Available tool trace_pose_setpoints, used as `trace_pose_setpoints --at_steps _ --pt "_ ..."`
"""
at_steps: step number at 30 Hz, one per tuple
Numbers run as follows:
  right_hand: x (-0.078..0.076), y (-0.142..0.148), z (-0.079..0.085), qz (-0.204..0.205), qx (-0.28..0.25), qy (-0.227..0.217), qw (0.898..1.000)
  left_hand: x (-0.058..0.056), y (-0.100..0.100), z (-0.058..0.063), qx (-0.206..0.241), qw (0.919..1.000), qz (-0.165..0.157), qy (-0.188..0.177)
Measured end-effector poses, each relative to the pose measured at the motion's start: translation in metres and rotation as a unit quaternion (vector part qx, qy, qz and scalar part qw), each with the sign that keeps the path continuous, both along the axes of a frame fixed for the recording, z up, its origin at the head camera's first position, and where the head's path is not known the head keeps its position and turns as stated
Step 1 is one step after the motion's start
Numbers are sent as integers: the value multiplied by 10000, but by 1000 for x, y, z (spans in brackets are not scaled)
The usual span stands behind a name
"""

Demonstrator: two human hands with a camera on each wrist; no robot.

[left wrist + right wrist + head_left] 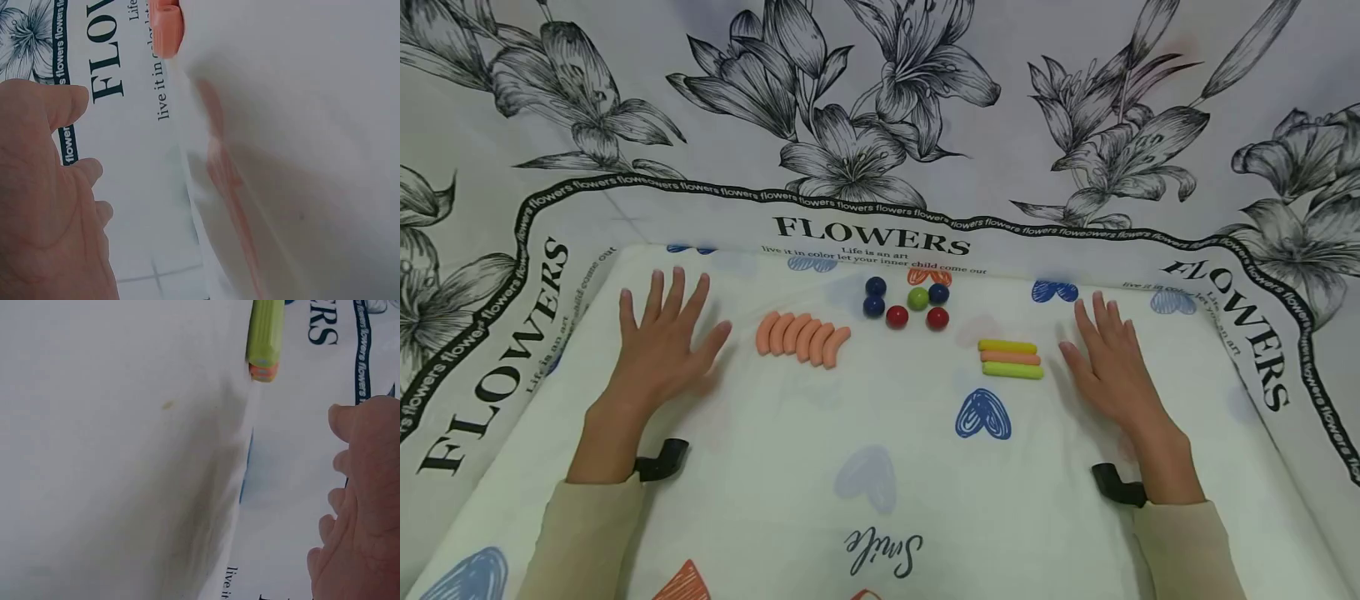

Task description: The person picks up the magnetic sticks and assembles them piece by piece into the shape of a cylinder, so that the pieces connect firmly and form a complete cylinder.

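Observation:
Fingers spread and palm down, my left hand (662,346) is over the left side of the table with nothing in it. Just right of its thumb lies a row of several curved orange pieces (794,335), like little sausages; some show at the top of the left wrist view. My right hand (1108,371), also empty with straight fingers, is to the right of three short sticks side by side: yellow (1007,346), orange (1011,358) and lime green (1012,371). Between the two groups, farther back, sit three dark blue balls (876,287), two red balls (897,317) and a green ball (918,298).
A white cloth (760,467) with printed hearts and the word "Smile" covers the table. Its far border carries "FLOWERS" lettering (872,237) and large line-drawn lilies (850,150). Black wrist mounts (664,460) stick out inward from both wrists.

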State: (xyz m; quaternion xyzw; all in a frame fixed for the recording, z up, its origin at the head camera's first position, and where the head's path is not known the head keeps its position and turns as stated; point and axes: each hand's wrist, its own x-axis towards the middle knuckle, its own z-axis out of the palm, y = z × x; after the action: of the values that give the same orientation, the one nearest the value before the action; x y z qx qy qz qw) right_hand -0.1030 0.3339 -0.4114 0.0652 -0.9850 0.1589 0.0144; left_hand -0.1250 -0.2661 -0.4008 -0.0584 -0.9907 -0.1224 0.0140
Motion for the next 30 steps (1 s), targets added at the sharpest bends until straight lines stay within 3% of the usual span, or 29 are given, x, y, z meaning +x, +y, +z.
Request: trace_pose_setpoints --at_steps 9,20,25,30 --pt "1 -12 4 76 -393 -9 9992 4 14 4 -41 9999 -117 27" --pt "-5 -42 10 146 -892 167 9958 16 45 0 275 9987 -367 241" --pt "-11 -61 14 267 -980 95 9948 13 62 6 296 9983 -418 272" --pt "-22 -83 19 332 -1261 0 9915 6 79 10 340 9966 -704 270"
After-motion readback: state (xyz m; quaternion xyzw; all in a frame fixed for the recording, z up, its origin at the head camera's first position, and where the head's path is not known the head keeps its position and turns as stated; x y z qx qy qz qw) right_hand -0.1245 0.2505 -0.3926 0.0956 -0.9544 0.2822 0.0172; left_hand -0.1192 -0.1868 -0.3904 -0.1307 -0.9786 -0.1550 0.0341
